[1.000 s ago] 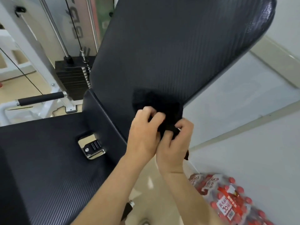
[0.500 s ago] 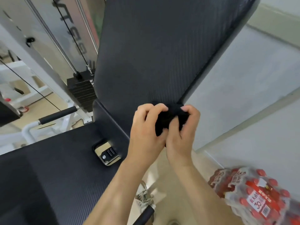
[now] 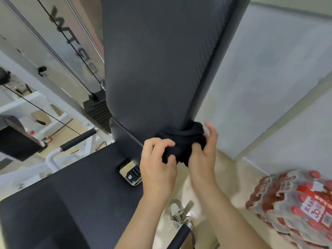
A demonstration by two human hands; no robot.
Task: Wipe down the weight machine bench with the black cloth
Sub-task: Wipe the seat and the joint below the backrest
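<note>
The black cloth [image 3: 183,141] is bunched up against the lower right corner of the upright black back pad [image 3: 154,60] of the weight machine bench. My left hand [image 3: 158,162] grips the cloth's left side with curled fingers. My right hand [image 3: 204,151] holds its right side, with the thumb tucked into the fabric and the fingers half spread beside it. The black seat pad [image 3: 68,194] lies below and to the left, with a chrome plate [image 3: 129,172] set in it near my left hand.
A black weight stack [image 3: 97,112] with cables and guide rods stands behind the back pad on the left. A padded handle bar [image 3: 79,140] juts out beside it. A shrink-wrapped pack of red-capped bottles [image 3: 294,205] lies on the floor at right. A shoe [image 3: 179,218] and another handle are below.
Both hands have gathered the cloth from a flat patch on the pad into a bunch and shifted it right to the pad's lower right edge. The view has tilted.
</note>
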